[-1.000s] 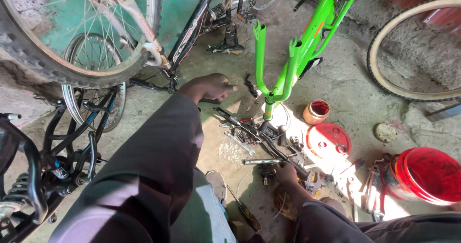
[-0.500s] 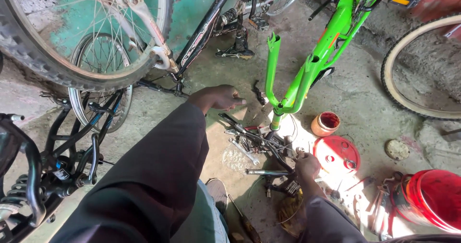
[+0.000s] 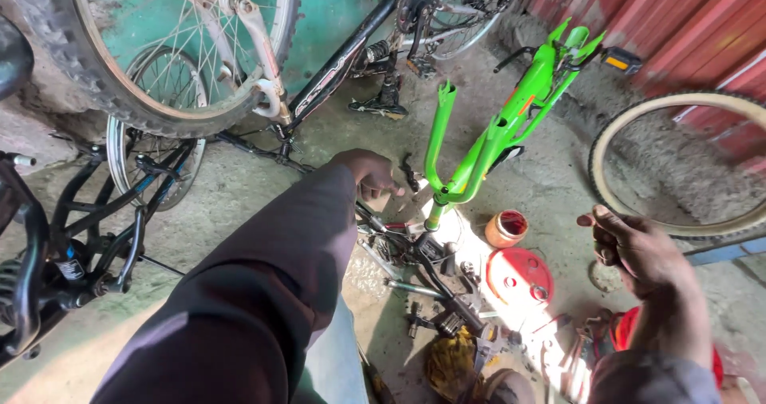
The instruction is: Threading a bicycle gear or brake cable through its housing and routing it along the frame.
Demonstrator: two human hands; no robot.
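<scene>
— Left hand [image 3: 369, 172]?
— Reaching out toward twelve o'clock at the end of a dark sleeve [image 3: 263, 292], hovering just beside the lower end of the green bicycle frame [image 3: 487, 144]. Fingers [image 3: 381, 187] curling downward, gripping nothing visible.
— And the green frame itself?
— Standing on the concrete floor [image 3: 239, 188] at about one o'clock of that hand, slanting up toward two o'clock.
— Right hand [image 3: 634, 248]?
— Hanging raised at about four o'clock, well apart from the frame. Fingers half-curled, loosely open, holding nothing.
— Lying below the hands?
— Scattered metal tools [image 3: 431, 284] toward six o'clock of the frame, a red round lid [image 3: 519, 276] beside them, a small orange pot [image 3: 506, 228] just above that lid.
— Elsewhere?
— Knobby bicycle wheel [image 3: 144, 45] looming at ten o'clock, pale tyre [image 3: 678, 164] leaning at three o'clock.
</scene>
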